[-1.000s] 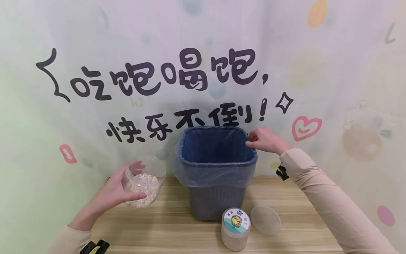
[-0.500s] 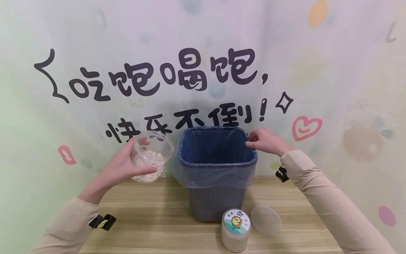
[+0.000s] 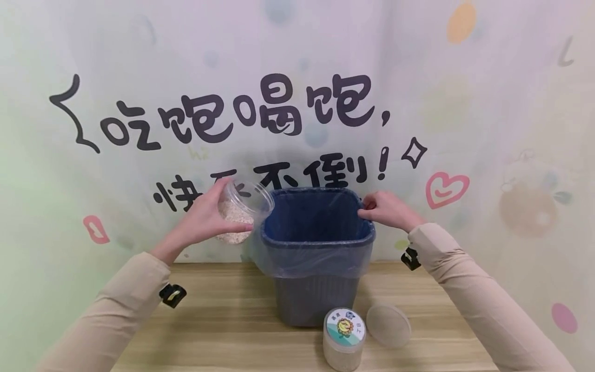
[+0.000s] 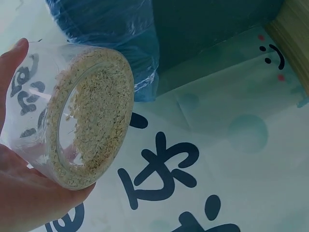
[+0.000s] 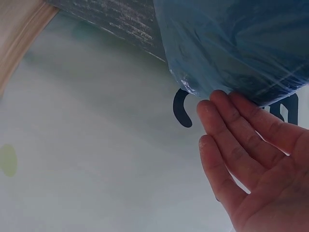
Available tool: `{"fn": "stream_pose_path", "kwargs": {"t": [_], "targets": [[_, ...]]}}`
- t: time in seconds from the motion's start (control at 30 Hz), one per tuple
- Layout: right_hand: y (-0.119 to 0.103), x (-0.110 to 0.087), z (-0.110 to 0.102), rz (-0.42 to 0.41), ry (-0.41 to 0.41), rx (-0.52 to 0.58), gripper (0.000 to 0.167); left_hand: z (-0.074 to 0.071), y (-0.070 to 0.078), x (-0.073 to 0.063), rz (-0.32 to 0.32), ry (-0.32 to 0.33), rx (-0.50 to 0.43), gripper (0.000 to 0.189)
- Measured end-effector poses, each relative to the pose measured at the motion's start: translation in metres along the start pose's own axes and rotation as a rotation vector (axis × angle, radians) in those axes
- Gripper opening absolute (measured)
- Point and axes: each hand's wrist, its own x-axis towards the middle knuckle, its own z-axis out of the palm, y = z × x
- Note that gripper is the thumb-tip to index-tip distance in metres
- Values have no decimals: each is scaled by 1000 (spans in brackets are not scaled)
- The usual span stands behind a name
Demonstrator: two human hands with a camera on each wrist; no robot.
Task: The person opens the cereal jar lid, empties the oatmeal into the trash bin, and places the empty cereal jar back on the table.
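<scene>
In the head view my left hand [image 3: 202,214] grips a clear plastic jar [image 3: 253,198] part filled with pale oat flakes [image 3: 234,219]. Tilted to the right, its open mouth reaches the left rim of a grey trash bin [image 3: 316,302]. The left wrist view shows the flakes [image 4: 104,108] lying against the jar's base and lower wall. A translucent blue bag [image 3: 311,262] lines the bin and folds over its rim. At the bin's right rim my right hand [image 3: 388,209] pinches the edge, its fingers outside against the bag [image 5: 231,48] in the right wrist view.
A smaller jar with a flower-label lid [image 3: 345,338] stands on the wooden table [image 3: 218,320] before the bin. To its right lies a loose translucent lid [image 3: 389,325]. A printed cloth backdrop [image 3: 488,103] hangs directly behind the bin.
My left hand has raised the jar and carried it right to the bin's rim, tipping it further. The right hand has stayed at the rim.
</scene>
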Motion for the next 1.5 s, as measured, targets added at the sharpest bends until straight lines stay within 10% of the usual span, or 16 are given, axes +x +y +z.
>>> {"fn": "stream_pose_path", "kwargs": {"t": [0.57,1.5], "targets": [[1,-2,6,52,43,59,25,-16,22,56,141,-224,106,104],[3,-3,11,105,68,106,27,-20,55,64,134,-394,515,100]]}}
